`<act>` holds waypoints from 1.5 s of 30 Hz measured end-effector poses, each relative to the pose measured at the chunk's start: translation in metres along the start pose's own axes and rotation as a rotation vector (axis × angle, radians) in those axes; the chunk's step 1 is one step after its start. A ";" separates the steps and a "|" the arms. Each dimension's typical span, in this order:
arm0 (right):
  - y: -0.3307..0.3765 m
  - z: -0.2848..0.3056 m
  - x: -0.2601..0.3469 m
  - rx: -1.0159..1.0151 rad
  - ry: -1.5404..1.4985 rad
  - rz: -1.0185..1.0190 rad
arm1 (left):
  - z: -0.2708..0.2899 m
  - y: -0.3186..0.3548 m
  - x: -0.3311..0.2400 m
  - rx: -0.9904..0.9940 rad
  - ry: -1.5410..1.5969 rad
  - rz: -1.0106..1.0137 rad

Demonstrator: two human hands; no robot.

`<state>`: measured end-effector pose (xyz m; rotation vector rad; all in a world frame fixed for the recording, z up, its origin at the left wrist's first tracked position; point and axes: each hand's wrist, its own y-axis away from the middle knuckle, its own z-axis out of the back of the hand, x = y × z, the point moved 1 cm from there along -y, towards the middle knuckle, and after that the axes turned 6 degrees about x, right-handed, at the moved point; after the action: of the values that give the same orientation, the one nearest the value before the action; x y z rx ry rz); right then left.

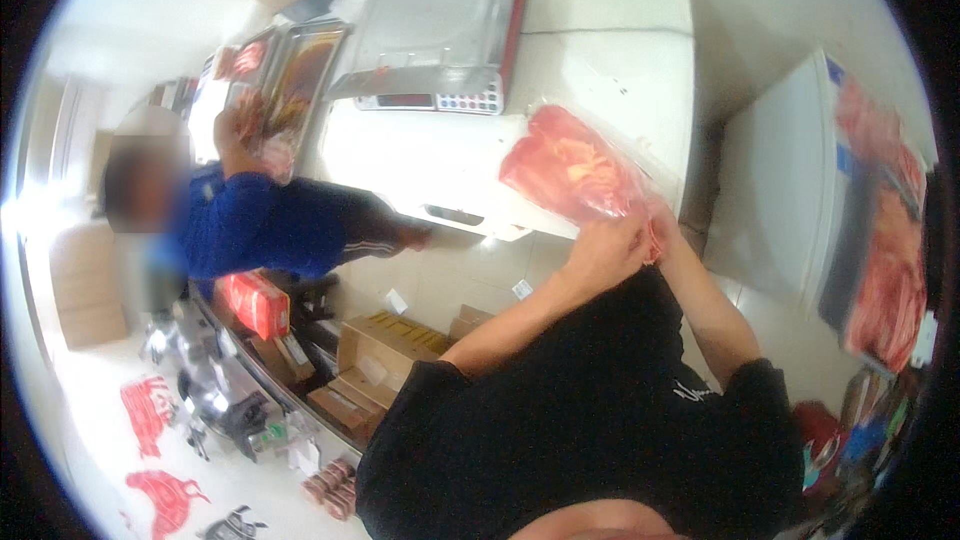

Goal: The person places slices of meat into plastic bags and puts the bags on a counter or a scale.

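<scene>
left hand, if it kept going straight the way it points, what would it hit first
The left hand points up and right, already closed on the neck of the clear bag of red meat. The bag is first; past it is probably the white counter, though depth is unclear.

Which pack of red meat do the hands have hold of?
The clear bag of red meat on the white counter, gripped at its near end; the other packs lie far right.

Black short-sleeved shirt, bare forearms.
</scene>
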<state>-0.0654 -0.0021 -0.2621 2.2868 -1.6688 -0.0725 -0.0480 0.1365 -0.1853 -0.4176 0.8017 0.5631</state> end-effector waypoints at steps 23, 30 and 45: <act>-0.060 -0.035 -0.013 -0.124 0.162 0.027 | 0.087 -0.055 0.156 -0.254 -0.035 0.118; 0.005 0.003 -0.010 -0.266 0.773 0.204 | 0.080 -0.048 0.145 -0.288 -0.140 0.247; -0.010 -0.020 0.001 -0.188 2.016 0.175 | 0.073 -0.035 0.160 -0.465 0.004 0.259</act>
<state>-0.0517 0.0035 -0.2456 0.8836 -0.5320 1.4268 0.1037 0.1993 -0.2566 -0.7463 0.7306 0.9980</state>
